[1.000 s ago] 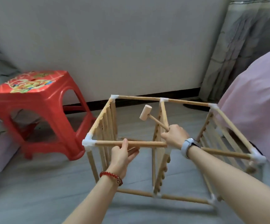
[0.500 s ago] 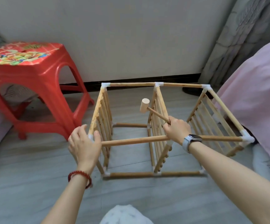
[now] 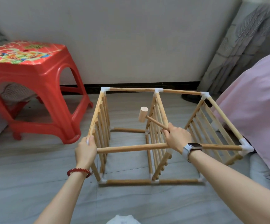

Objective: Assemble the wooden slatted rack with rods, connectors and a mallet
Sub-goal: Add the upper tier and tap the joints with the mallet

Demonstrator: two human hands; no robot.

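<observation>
The wooden slatted rack (image 3: 131, 147) stands on the floor as a box frame of rods joined by white connectors (image 3: 245, 146), with three slatted panels. My left hand (image 3: 85, 150) grips the near-left top corner of the frame, covering the connector there. My right hand (image 3: 177, 139) grips the handle of a small wooden mallet (image 3: 143, 114), whose head is raised over the left bay, beside the middle panel. That hand sits at the near top end of the middle panel.
A red plastic stool (image 3: 34, 88) stands close to the rack's left. A pink-covered bed (image 3: 260, 101) presses in on the right. Wall and black skirting (image 3: 131, 85) lie just behind. Grey floor (image 3: 34, 183) is open in front.
The view has dropped and the rack now looks lower and farther from me. My left hand left the front top rod and took the near-left corner. The mallet stays raised in my right hand.
</observation>
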